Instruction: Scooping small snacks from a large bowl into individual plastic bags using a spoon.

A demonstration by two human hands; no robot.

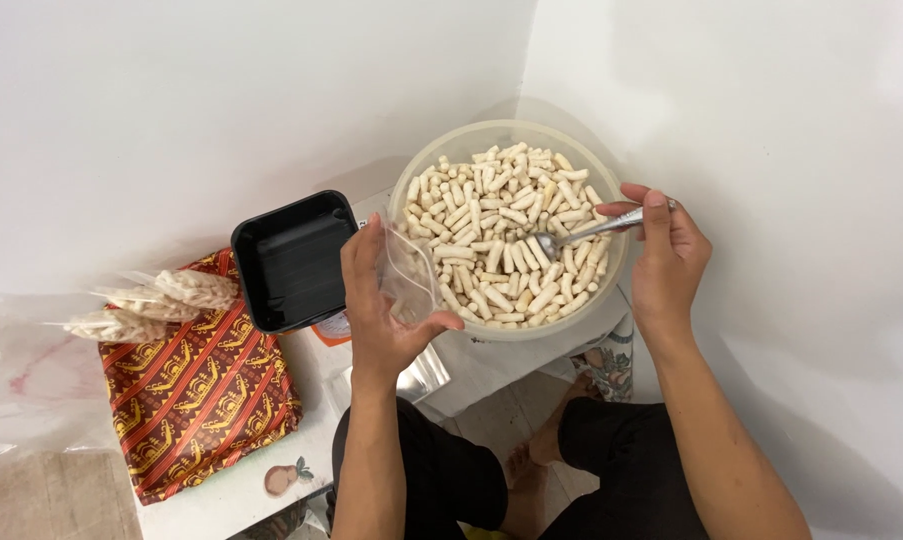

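A large translucent bowl [611,290] full of small pale stick-shaped snacks [491,215] stands against the white wall corner. My right hand [666,255] grips a metal spoon [581,233] whose tip lies in the snacks. My left hand [381,305] holds a small clear plastic bag [411,275] open at the bowl's left rim.
An empty black plastic tray [291,260] sits left of the bowl. A red and gold patterned box [196,385] lies further left, with filled clear bags of snacks [156,300] on it. My crossed legs [451,480] are below, on a white patterned cloth [241,485].
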